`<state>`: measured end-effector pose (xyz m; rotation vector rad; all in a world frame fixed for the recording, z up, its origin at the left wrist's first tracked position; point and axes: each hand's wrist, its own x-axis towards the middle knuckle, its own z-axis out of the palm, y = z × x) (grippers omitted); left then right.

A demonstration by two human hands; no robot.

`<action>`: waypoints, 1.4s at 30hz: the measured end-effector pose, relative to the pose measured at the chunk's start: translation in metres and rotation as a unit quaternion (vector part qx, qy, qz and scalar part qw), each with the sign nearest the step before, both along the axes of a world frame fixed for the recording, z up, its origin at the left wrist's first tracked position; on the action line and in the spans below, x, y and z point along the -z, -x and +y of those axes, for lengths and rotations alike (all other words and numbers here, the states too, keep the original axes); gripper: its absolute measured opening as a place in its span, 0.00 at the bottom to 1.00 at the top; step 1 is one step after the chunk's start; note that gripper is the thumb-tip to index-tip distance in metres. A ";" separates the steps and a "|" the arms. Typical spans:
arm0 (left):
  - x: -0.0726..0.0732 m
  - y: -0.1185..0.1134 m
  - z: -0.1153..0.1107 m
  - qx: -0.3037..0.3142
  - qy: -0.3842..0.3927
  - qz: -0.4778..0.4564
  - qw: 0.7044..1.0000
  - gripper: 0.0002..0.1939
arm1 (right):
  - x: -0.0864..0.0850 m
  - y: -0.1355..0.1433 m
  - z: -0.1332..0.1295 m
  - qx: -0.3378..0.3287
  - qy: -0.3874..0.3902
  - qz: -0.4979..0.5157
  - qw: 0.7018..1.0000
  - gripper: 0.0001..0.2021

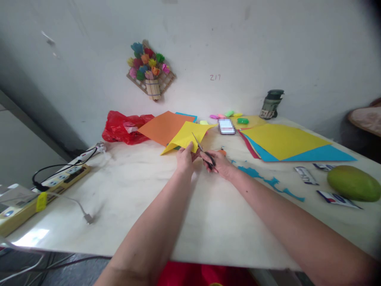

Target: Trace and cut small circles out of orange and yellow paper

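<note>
A creased yellow sheet of paper [190,133] is held up above the table, its lower edge pinched in my left hand [185,159]. My right hand [218,163] is wrapped round the dark handles of the scissors [197,142], just to the right of my left hand. The scissor blades point up and to the left and lie over the yellow paper; whether they are parted I cannot tell. Behind the held sheet lies an orange sheet [165,126]. Torn-looking blue scraps [275,182] are on the table right of my right hand.
A red plastic bag [123,127] is at the back left, near a power strip [62,178] with cables. A phone [226,126], yellow [291,139] and blue sheets [321,154], a bottle [271,104], small tubes [336,198] and a green fruit [354,183] stand or lie rightward.
</note>
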<state>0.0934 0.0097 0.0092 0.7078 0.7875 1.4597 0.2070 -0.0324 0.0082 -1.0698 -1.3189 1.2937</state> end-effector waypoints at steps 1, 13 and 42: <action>0.000 0.000 0.000 0.000 -0.002 -0.001 1.000 0.08 | -0.001 0.000 0.000 -0.002 0.000 0.001 1.000 0.17; 0.000 0.001 0.001 -0.015 -0.008 -0.004 1.000 0.07 | 0.001 -0.001 0.000 -0.009 0.008 0.006 1.000 0.16; 0.003 0.002 0.003 -0.018 0.002 0.008 1.000 0.11 | 0.001 -0.001 0.001 -0.009 0.009 0.015 1.000 0.17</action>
